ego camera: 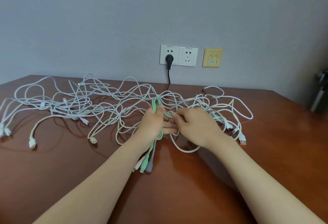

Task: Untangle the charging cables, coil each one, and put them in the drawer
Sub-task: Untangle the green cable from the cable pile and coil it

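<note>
Three connector heads, pink, mint and grey, lie at six o'clock from the left hand. Their moulded bodies look smooth and rigid against the glossy reddish-brown tabletop. The left hand is clenched round several loops of the green cable, whose top bend rises at twelve o'clock above the knuckles. The right hand, at three o'clock from the left and touching it, seems to pinch a strand of the same cable between its fingertips, though that contact is partly hidden.

The green cable should handle as light and limp, with a rubbery jacket that drags where strands cross. The best hold is probably just behind a stiff connector, so that end can be fed back through the crossings. Pulling at mid-length would likely tighten the snarl.

An orange-tipped USB plug lies at four o'clock from the right hand. Beyond both hands, the tangle of white and cream cables sprawls from nine o'clock round to two o'clock, thin, round and springy-looking. At twelve o'clock, on the grey wall, sit the white sockets with a black plug pushed into the left one. No drawer is in view.
</note>
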`<state>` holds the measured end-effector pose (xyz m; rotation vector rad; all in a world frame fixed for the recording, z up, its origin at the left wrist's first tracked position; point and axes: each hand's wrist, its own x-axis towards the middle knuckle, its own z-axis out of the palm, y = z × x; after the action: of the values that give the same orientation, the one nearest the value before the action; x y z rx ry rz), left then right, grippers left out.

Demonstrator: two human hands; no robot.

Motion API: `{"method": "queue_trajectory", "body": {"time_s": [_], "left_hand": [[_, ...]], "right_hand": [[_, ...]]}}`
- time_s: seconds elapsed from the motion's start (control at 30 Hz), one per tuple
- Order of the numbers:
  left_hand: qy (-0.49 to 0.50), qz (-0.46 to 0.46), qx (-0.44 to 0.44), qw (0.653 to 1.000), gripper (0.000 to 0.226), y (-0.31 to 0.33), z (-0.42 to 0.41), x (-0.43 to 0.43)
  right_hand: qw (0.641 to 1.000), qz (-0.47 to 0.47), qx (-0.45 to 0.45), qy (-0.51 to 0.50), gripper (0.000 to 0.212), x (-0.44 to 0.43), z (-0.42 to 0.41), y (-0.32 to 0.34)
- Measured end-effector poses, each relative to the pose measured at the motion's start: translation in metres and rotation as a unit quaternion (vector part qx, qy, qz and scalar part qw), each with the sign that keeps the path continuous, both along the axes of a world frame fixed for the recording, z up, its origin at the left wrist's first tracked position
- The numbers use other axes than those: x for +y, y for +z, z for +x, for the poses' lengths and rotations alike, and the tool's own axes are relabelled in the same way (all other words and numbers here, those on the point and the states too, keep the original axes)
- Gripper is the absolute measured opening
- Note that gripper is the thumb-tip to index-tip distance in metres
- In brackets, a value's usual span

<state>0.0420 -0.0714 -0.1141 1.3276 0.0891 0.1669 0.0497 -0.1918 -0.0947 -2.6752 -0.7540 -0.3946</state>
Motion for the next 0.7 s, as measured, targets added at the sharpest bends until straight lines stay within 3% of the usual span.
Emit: {"method": "queue_trajectory", "body": {"time_s": [0.13, 0.33, 0.47, 0.7], "left_hand": [[-0.024, -0.132, -0.014, 0.991, 0.031, 0.003, 0.001, 0.002], [0.012, -0.31, -0.036, 0.95, 0.032, 0.015, 0.006, 0.012], [0.011, -0.315, -0.039, 0.948, 0.036, 0.013, 0.008, 0.016], [0.008, -0.233, -0.026, 0.972, 0.038, 0.009, 0.011, 0.024]], "right_hand": [[0.998, 0.058, 0.006, 0.001, 0.016, -0.004, 0.006, -0.001], [0.996, 0.091, -0.003, 0.016, 0.018, -0.008, 0.004, 0.005], [0.999, 0.038, -0.02, 0.015, 0.037, -0.01, -0.001, 0.01], [0.985, 0.153, 0.044, 0.073, 0.03, -0.024, -0.002, 0.021]]}}
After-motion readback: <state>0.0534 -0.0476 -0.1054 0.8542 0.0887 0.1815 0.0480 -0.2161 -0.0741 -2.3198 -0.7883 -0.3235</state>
